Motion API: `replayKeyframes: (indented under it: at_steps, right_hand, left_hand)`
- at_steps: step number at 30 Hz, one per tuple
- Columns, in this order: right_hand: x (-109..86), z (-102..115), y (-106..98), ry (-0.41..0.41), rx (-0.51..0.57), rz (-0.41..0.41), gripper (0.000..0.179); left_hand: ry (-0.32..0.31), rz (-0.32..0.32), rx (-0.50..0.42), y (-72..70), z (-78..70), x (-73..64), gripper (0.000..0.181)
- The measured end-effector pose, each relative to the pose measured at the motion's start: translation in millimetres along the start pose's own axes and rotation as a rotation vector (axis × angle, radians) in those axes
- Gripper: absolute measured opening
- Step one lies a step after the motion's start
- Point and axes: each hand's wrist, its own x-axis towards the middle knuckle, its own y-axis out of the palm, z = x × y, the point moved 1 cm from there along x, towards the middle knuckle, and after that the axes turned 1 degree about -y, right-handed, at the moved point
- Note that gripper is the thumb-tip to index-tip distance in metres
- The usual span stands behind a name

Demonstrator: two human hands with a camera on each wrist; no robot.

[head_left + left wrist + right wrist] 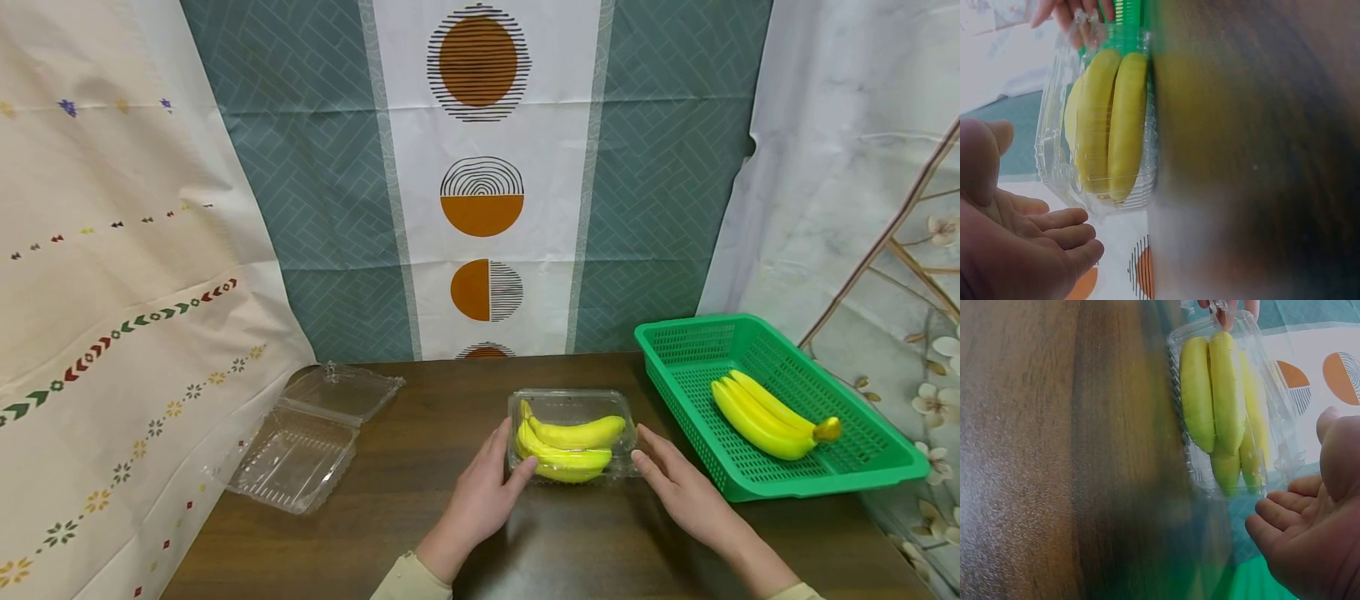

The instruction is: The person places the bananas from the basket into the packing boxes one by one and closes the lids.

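Note:
A closed clear plastic clamshell box (570, 404) with a bunch of bananas (573, 454) inside stands at the middle of the table. My left hand (486, 487) is at its left side, thumb by the front left corner. On the opposite side, my right hand (682, 492) has its fingertips right at the box's edge. Both wrist views show the fingers loosely extended beside the box, the left palm (1016, 231) and right palm (1310, 531) turned towards it. The yellow bananas show through the box walls (1285, 425).
A green plastic basket (832, 479) holding another banana bunch (765, 417) stands at the right. At the left, a second clear clamshell box (292, 467) lies with its lid raised back. Patterned cloth (483, 250) hangs behind the brown table (420, 433).

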Motion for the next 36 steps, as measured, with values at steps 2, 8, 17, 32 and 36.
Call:
replayKeyframes:
  at_steps: [2,8,17,32,36]
  right_hand:
    - [0.1,-1,1,0.006,-0.008,0.002,0.077]
    - [0.1,-2,3,0.023,-0.014,0.013,0.079]
    - [-0.5,-3,6,0.018,-0.019,0.015,0.078]
    - [3.4,-7,7,0.048,0.012,0.021,0.075]
    - [4.4,-7,8,0.052,0.051,0.006,0.069]
  left_hand:
    - [-0.002,0.001,0.003,0.4,0.3,-0.3,0.081]
    - [-0.005,0.000,-0.001,1.0,0.5,-1.5,0.080]
    - [0.020,-0.026,0.022,1.8,1.9,-1.0,0.078]
    - [0.048,-0.135,0.020,1.6,5.2,6.7,0.045]
    - [0.025,-0.138,0.005,1.7,7.0,9.2,0.041]
